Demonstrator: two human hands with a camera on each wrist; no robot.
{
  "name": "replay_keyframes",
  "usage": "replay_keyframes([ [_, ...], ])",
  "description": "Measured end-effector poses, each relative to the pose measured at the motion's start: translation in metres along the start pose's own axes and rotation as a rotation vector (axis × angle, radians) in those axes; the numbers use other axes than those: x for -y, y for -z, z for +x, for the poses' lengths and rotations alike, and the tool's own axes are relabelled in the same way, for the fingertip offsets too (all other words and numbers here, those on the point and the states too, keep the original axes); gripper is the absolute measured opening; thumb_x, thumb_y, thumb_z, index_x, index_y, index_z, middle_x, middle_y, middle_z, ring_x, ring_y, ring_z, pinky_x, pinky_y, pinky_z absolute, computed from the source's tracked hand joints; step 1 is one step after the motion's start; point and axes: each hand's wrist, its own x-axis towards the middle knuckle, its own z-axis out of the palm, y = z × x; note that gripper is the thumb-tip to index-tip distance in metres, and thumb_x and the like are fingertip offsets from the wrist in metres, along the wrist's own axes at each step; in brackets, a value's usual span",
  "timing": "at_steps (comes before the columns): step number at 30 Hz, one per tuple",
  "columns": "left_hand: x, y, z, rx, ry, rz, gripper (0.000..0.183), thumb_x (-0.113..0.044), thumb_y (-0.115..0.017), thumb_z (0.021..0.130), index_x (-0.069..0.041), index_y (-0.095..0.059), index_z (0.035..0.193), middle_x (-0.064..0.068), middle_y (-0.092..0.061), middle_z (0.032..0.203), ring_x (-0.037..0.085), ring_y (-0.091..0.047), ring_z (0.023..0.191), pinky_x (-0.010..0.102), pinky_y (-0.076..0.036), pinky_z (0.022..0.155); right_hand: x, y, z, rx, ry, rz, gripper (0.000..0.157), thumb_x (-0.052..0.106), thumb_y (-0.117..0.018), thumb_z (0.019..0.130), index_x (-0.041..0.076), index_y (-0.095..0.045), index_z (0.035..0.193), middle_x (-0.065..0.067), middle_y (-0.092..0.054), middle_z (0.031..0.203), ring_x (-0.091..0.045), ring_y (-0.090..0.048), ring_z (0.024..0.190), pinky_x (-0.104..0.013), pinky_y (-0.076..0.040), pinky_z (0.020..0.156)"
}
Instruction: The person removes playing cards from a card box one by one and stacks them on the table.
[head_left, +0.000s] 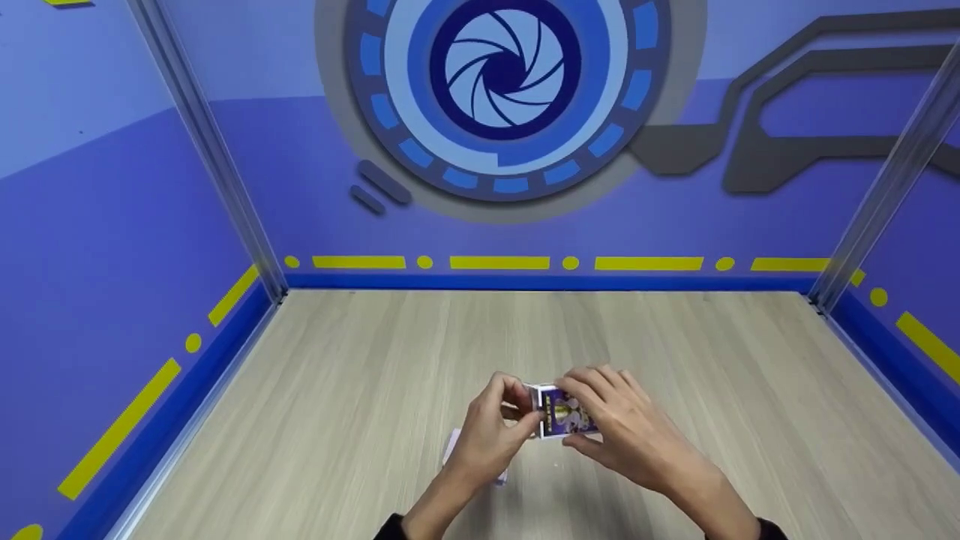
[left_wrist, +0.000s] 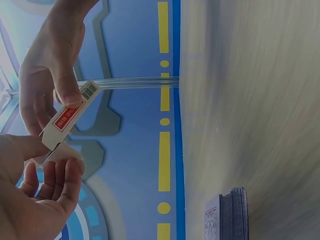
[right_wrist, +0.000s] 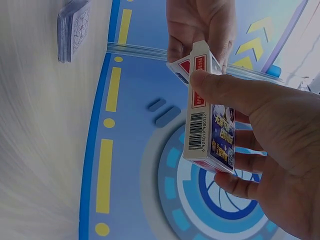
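A small playing card box (head_left: 564,417), white-edged with a purple printed face, is held up over the table between both hands. My right hand (head_left: 626,424) grips the box body, thumb on the narrow side that bears a barcode and red panel (right_wrist: 200,95), fingers behind. At the other end, where a flap (right_wrist: 181,70) stands out, my left hand (head_left: 487,435) pinches the box between thumb and fingers. A deck of cards (left_wrist: 227,217) with patterned backs lies stacked on the table, partly hidden under my left wrist in the head view.
The wood-grain table (head_left: 360,390) runs back to a blue wall (head_left: 255,172) with yellow dashes and a round printed emblem. Metal posts (head_left: 217,150) stand at the back corners, and side panels close off left and right.
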Motion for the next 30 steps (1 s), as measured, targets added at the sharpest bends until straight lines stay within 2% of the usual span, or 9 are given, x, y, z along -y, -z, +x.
replay_keyframes([
  [5,0.001,-0.001,0.000,-0.018,0.032,0.005,0.029,0.000,-0.076,0.091,-0.008,-0.051,0.102,-0.001,-0.059,0.097,0.013,-0.061,0.091,0.027,-0.057,0.079,0.002,0.000,0.001,0.024,-0.003,0.000,0.074,0.028,-0.097,0.070,0.012,-0.062,0.133,-0.002,-0.062,0.127,-0.021,-0.055,0.115,-0.047,-0.051,0.088],
  [11,0.004,-0.002,-0.001,-0.034,0.027,0.019,0.025,0.003,-0.073,0.092,-0.008,-0.052,0.102,-0.001,-0.060,0.094,0.011,-0.061,0.087,0.027,-0.057,0.076,0.002,-0.001,0.001,0.037,-0.021,0.004,0.074,0.028,-0.097,0.070,0.011,-0.063,0.133,-0.003,-0.062,0.127,-0.022,-0.055,0.115,-0.049,-0.051,0.089],
  [18,-0.001,0.002,-0.002,-0.023,0.063,-0.063,0.023,0.000,-0.072,0.094,-0.006,-0.053,0.106,0.001,-0.061,0.095,0.011,-0.059,0.084,0.020,-0.052,0.069,0.000,-0.002,0.000,0.044,-0.030,0.004,0.074,0.029,-0.097,0.071,0.011,-0.062,0.134,-0.002,-0.062,0.126,-0.021,-0.056,0.113,-0.046,-0.051,0.088],
  [24,-0.005,0.008,-0.002,-0.039,-0.005,-0.019,0.022,0.005,-0.067,0.095,-0.006,-0.058,0.112,0.002,-0.064,0.094,0.011,-0.059,0.083,0.022,-0.051,0.070,-0.004,0.000,-0.001,0.045,-0.067,-0.002,0.074,0.031,-0.096,0.072,0.010,-0.061,0.135,-0.003,-0.062,0.126,-0.022,-0.057,0.114,-0.046,-0.052,0.090],
  [27,-0.005,0.011,-0.001,-0.056,-0.053,0.046,0.027,0.007,-0.062,0.094,-0.007,-0.062,0.117,0.003,-0.064,0.093,0.011,-0.057,0.081,0.022,-0.051,0.069,-0.007,0.002,-0.001,0.048,-0.090,0.004,0.073,0.032,-0.094,0.075,0.011,-0.061,0.136,-0.004,-0.062,0.128,-0.022,-0.058,0.115,-0.047,-0.052,0.091],
  [30,-0.005,0.015,0.000,-0.078,-0.102,0.155,0.035,0.009,-0.059,0.092,-0.008,-0.068,0.121,0.002,-0.063,0.099,0.009,-0.054,0.078,0.022,-0.049,0.067,-0.009,0.004,-0.001,0.048,-0.105,0.001,0.072,0.033,-0.093,0.076,0.011,-0.061,0.136,-0.004,-0.063,0.129,-0.023,-0.059,0.115,-0.047,-0.052,0.091],
])
